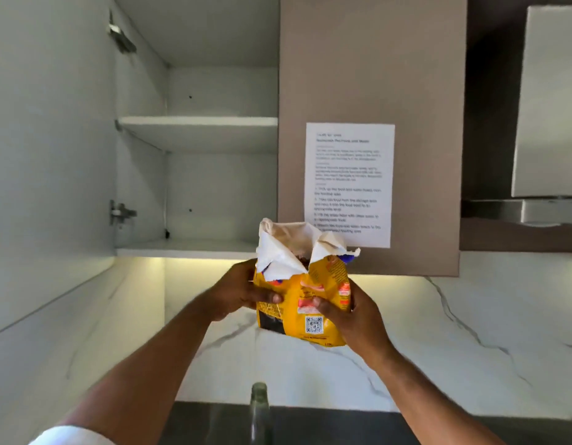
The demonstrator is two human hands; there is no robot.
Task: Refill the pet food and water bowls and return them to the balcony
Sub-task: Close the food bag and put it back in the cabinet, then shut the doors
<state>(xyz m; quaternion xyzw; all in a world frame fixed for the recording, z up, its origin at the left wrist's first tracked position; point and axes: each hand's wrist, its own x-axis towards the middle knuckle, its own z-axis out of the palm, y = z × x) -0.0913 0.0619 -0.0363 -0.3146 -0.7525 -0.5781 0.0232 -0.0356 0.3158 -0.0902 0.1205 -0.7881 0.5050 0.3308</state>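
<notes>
A yellow pet food bag [302, 303] with a torn-open white top is held up in front of me, below the open wall cabinet [198, 133]. My left hand [242, 292] grips the bag's left side and my right hand [345, 311] grips its right side and bottom. Dark kibble shows inside the opening. No bowls are in view.
The cabinet's door [47, 149] stands open at the left; its shelves hold nothing. A printed instruction sheet [348, 184] is taped to the closed brown door. A steel hood [547, 123] is at the right. A glass bottle neck [260, 409] rises from the dark counter below.
</notes>
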